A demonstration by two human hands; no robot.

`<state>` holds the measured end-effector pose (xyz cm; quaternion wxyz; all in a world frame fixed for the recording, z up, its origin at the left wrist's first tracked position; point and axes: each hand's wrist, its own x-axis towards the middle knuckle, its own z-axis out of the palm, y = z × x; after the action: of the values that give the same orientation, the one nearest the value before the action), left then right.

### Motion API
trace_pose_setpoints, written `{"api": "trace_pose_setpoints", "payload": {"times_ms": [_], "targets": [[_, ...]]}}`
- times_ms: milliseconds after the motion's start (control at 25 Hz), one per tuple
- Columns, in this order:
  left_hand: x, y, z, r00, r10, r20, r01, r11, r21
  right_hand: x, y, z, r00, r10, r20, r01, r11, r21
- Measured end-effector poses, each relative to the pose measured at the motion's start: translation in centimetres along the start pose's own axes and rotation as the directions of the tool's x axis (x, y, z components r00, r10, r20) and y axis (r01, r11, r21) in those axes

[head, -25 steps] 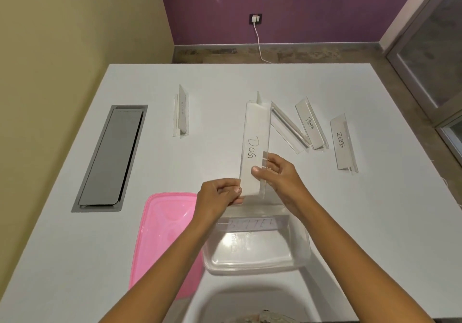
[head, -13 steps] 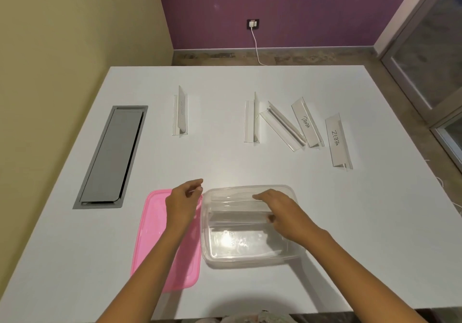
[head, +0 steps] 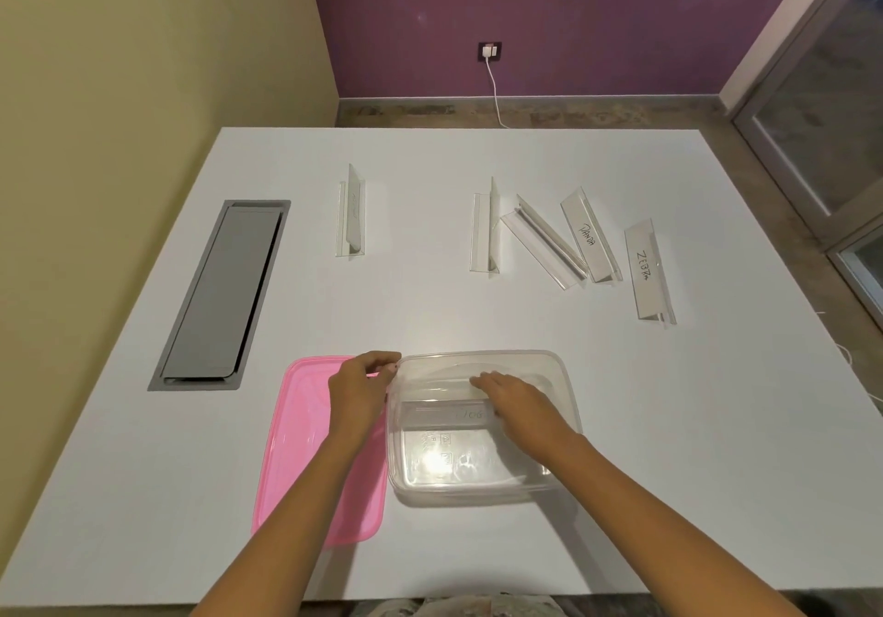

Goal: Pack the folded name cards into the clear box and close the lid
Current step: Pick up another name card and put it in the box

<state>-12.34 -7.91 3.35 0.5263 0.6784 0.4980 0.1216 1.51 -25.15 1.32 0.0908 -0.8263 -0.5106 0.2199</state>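
— Clear plastic is what the box (head: 482,482) is made of; where is it placed?

— It is set on the white table (head: 669,425), near the front edge, with the pink lid (head: 306,449) laid flat just beside it on the left.

— How are the hands held?

— The left hand (head: 358,392) is pinched on the box's far left corner rim. The right hand (head: 513,401) is lowered inside the box, fingers flat on a name card marked "DOG" (head: 444,418); whether the card is gripped cannot be told.

— And the other cards?

— Five holders are left farther back: one alone (head: 352,213), one upright (head: 485,234), one tilted (head: 542,246), then "PANDA" (head: 590,236) and "ZEBRA" (head: 647,272). A grey cable hatch (head: 224,291) is sunk into the table at the left.
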Motion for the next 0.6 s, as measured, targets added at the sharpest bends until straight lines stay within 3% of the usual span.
{"api": "trace_pose_setpoints", "payload": {"times_ms": [160,280,400,480,600], "targets": [[0.1,-0.1,0.1,1.0,0.001,0.007,-0.001,1.0,0.009,-0.3,-0.2,-0.2,0.998,0.008,-0.06,-0.006,0.999,0.042],[0.7,0.0,0.0,1.0,0.015,0.018,-0.016,0.999,0.037,-0.1,-0.8,-1.7,0.957,-0.004,-0.29,0.043,0.991,0.125],[1.6,0.5,-0.1,0.998,0.024,0.05,-0.026,0.998,0.049,1.7,-0.7,-3.7,0.85,0.072,-0.522,0.045,0.977,0.209],[2.1,1.0,0.1,0.992,0.037,0.118,-0.048,0.994,0.096,3.9,-0.3,-5.4,0.826,0.175,-0.536,-0.01,0.955,0.296],[2.6,1.3,0.2,0.986,0.032,0.164,-0.055,0.988,0.141,8.6,1.6,-7.2,0.85,0.272,-0.45,-0.114,0.931,0.347]]}}
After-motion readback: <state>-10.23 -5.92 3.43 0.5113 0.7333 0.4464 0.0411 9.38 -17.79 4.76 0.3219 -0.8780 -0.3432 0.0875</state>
